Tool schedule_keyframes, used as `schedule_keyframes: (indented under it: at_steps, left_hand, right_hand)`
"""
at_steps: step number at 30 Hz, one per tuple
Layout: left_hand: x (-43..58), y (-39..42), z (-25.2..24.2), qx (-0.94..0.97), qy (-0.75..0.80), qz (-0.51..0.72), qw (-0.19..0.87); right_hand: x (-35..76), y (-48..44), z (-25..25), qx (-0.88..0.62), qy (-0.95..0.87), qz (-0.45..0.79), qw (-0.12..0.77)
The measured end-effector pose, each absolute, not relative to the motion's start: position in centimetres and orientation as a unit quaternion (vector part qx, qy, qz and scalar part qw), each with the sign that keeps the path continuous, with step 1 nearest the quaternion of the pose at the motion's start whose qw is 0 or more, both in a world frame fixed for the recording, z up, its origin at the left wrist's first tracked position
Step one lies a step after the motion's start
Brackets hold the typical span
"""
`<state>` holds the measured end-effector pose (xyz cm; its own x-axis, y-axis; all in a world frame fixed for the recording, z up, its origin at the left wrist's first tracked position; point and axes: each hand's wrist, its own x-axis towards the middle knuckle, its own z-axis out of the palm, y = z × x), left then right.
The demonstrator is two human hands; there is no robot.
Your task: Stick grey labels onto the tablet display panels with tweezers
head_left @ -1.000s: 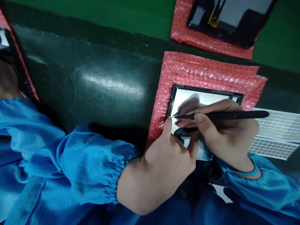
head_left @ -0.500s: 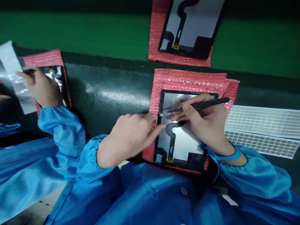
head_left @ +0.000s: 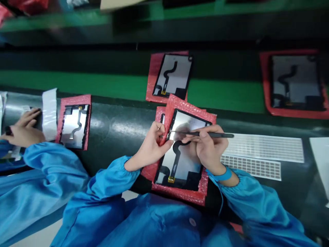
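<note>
My left hand (head_left: 150,147) is closed on the left edge of a display panel (head_left: 189,156) and the red bubble wrap (head_left: 177,102) around it, its thumb over the panel's rim. The panel lies slightly turned, grey back up, with a curved black ribbon cable (head_left: 177,157) on it. Beneath it, part of another red sheet (head_left: 149,171) sticks out on the left. Between the fingers of my right hand (head_left: 212,147) are black tweezers (head_left: 218,135), whose tip points left to the panel's left edge, near my left hand. What the tip touches is too small to tell.
Right of my hand lie white label sheets (head_left: 264,147). Further panels on red wrap rest on the green belt (head_left: 110,84), behind (head_left: 180,73) and far right (head_left: 298,84). A co-worker's hand (head_left: 27,132) is at the left, beside another wrapped panel (head_left: 74,127).
The view has tipped up and shows more of the belt. My left hand has gone from hovering to gripping the panel's edge. The tweezers' tip has moved to that edge.
</note>
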<state>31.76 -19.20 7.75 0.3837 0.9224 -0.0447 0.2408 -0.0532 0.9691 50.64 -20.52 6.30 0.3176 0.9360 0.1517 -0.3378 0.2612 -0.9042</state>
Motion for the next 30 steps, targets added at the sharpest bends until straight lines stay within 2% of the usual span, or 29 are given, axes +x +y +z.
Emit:
schedule_keyframes:
  at_steps: [5, 9, 13, 16, 20, 25, 30]
  left_hand:
    - [39.1, -7.8, 5.3, 0.641, 0.424, 0.366, 0.526]
    - [46.6, 2.0, 4.1, 0.653, 0.437, 0.377, 0.490]
    - [49.7, 7.3, 4.0, 0.673, 0.484, 0.342, 0.443]
    - [46.4, 9.1, 4.8, 0.677, 0.555, 0.293, 0.385]
    - [36.6, 10.2, 7.1, 0.636, 0.683, 0.197, 0.301]
    - [27.2, 9.5, 7.8, 0.571, 0.753, 0.025, 0.324]
    - [25.6, 9.1, 6.0, 0.567, 0.747, 0.011, 0.348]
  right_hand:
    - [56.8, -21.1, 8.3, -0.415, -0.350, 0.314, 0.779]
    - [61.2, -22.4, 7.9, -0.478, -0.326, 0.246, 0.778]
    - [63.0, -23.8, 6.3, -0.518, -0.310, 0.221, 0.766]
    - [63.5, -24.3, 5.3, -0.536, -0.294, 0.223, 0.759]
    - [64.5, -24.7, 4.8, -0.571, -0.278, 0.280, 0.720]
    - [65.5, -24.6, 4.5, -0.579, -0.275, 0.301, 0.706]
    - [65.3, -24.1, 4.0, -0.580, -0.281, 0.297, 0.705]
